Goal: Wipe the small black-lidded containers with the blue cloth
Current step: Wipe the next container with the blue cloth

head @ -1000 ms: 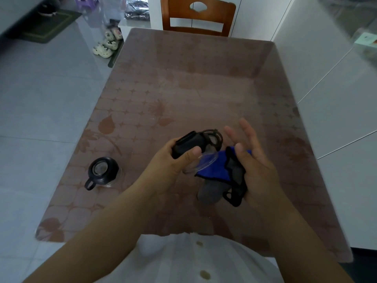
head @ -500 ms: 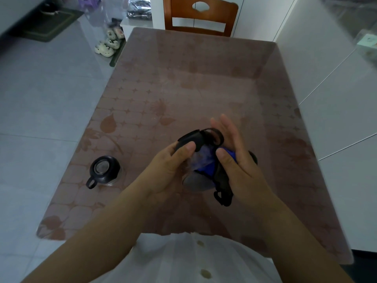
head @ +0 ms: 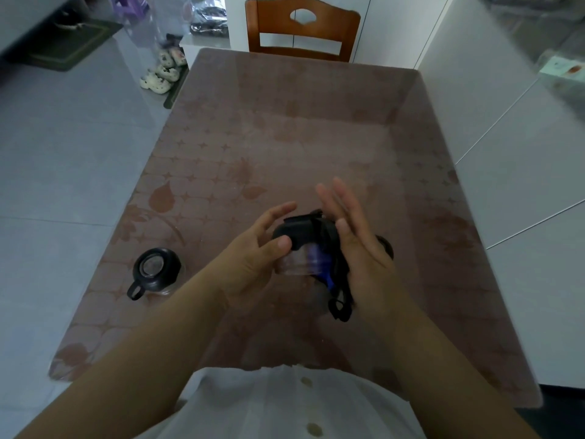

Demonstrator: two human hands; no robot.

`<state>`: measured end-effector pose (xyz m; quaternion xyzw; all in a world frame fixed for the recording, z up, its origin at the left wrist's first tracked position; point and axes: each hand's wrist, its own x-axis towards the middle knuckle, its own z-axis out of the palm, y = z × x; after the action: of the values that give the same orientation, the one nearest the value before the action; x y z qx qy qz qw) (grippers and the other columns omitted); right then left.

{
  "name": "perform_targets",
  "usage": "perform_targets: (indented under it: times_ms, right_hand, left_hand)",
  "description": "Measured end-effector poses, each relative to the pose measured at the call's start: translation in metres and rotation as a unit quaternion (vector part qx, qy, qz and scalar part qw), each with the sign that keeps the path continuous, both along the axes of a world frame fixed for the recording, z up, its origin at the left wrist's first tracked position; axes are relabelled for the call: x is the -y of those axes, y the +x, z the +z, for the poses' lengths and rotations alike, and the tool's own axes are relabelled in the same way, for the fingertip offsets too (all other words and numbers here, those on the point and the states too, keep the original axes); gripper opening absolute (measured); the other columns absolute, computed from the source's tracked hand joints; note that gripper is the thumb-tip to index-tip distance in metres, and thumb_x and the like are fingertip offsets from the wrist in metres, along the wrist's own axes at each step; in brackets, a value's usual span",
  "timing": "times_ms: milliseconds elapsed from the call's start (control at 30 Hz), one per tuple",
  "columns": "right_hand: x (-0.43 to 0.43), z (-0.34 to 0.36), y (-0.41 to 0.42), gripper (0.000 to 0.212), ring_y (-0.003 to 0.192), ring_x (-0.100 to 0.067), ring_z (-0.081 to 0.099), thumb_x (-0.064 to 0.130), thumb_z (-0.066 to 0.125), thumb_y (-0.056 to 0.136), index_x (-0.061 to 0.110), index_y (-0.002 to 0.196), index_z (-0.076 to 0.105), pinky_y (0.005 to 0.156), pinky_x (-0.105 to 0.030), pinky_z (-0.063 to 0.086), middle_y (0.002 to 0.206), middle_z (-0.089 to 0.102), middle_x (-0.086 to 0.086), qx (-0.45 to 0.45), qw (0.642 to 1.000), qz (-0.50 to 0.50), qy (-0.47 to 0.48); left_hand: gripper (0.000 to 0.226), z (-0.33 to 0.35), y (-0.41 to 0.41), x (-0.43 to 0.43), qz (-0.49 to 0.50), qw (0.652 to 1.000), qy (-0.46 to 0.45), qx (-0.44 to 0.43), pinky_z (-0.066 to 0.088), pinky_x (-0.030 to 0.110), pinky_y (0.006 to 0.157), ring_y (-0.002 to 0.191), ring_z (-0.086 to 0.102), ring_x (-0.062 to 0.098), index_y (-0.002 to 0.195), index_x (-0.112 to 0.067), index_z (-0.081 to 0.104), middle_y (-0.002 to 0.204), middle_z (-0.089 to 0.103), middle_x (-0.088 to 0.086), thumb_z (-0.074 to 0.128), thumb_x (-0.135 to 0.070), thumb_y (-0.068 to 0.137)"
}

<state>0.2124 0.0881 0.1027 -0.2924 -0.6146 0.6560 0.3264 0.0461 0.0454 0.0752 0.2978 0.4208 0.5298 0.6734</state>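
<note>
1. The held container (head: 296, 248) was up in mid-air over the near middle of the table (head: 285, 137). Its black lid (head: 300, 229) was tipped up and away from the person and its clear body pointed back toward the chest, so the long axis ran roughly near-to-far, on a tilt.
2. The blue cloth (head: 329, 280) lay against the container's right flank, sandwiched between the clear wall and the right palm. A black-edged loop (head: 340, 307) of it dangled below that hand.
3. The left hand (head: 250, 264) had the grip. Its thumb (head: 280, 243) was clamped at the lid's edge and the other fingers curved round the far side, the index lifted a little loose.
4. The right hand (head: 357, 251) was flat — fingers (head: 335, 201) straight and close together, pointing away, palm pressing the cloth on.
5. The key relation: the container sat immediately left of the right palm, touching it through the cloth. Both hands were on it, so the rub looked under way. The next stroke would likely call for the palm sliding along that tilted axis, or the left hand turning the jar.
6. The second container (head: 155, 270) stood upright on the table, well off to the left and apart from both hands — the left hand was nearer. Whether it had been wiped, I couldn't tell.
7. Further out, a wooden chair (head: 302, 30) stood at the table's far end and shoes (head: 163, 68) lay on the floor.
</note>
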Motion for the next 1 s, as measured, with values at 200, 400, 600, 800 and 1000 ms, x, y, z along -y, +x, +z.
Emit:
perform_targets:
  times_ms: [200, 400, 600, 800, 1000]
  right_hand:
    - [0.004, -0.014, -0.001, 0.043, 0.134, 0.002, 0.036, 0.031, 0.035, 0.092, 0.044, 0.132, 0.031, 0.113, -0.035, 0.032, 0.143, 0.037, 0.024, 0.002, 0.999, -0.044, -0.004]
    - [0.004, -0.024, -0.001, 0.042, 0.134, -0.008, 0.038, 0.027, 0.034, 0.098, 0.033, 0.139, 0.03, 0.113, -0.04, 0.033, 0.142, 0.041, 0.015, 0.02, 0.994, -0.109, 0.001]
    - [0.013, -0.028, -0.005, 0.042, 0.132, 0.012, 0.028, 0.031, 0.032, 0.098, 0.04, 0.137, 0.021, 0.105, -0.009, 0.029, 0.145, 0.029, 0.02, 0.098, 0.984, -0.092, 0.118]
    - [0.017, -0.031, -0.011, 0.044, 0.135, 0.007, 0.03, 0.023, 0.031, 0.098, 0.045, 0.135, 0.021, 0.107, -0.015, 0.032, 0.143, 0.029, 0.022, 0.054, 0.982, -0.115, 0.141]
    - [0.006, -0.026, -0.003, 0.045, 0.135, -0.003, 0.036, 0.028, 0.03, 0.099, 0.028, 0.143, 0.02, 0.112, -0.033, 0.034, 0.148, 0.035, 0.008, 0.002, 0.99, -0.139, 0.031]
  left_hand:
    - [0.11, -0.005, -0.006, 0.001, -0.016, 0.992, -0.029, -0.124, 0.051, 0.029, 0.092, 0.111, 0.064, 0.018, 0.139, -0.036, 0.031, 0.117, 0.069, 0.008, 0.086, -0.057, 0.046]
    - [0.033, 0.001, 0.015, -0.002, 0.029, 0.947, -0.051, -0.316, 0.046, 0.022, 0.085, 0.103, 0.06, 0.014, 0.118, -0.016, 0.055, 0.116, 0.064, 0.003, 0.055, -0.034, 0.09]
    - [0.089, 0.007, 0.026, 0.002, -0.006, 0.963, -0.039, -0.268, 0.05, 0.021, 0.079, 0.092, 0.064, 0.002, 0.123, -0.03, 0.052, 0.108, 0.064, -0.013, 0.065, -0.08, 0.05]
    - [0.076, 0.011, 0.026, 0.006, 0.036, 0.978, -0.043, -0.2, 0.054, 0.018, 0.074, 0.1, 0.064, 0.004, 0.125, -0.029, 0.048, 0.119, 0.06, -0.01, 0.085, -0.039, 0.06]
    - [0.068, 0.005, 0.019, 0.009, 0.022, 0.995, 0.002, -0.095, 0.054, 0.02, 0.077, 0.101, 0.067, 0.008, 0.119, -0.027, 0.052, 0.107, 0.069, -0.015, 0.075, -0.03, 0.056]
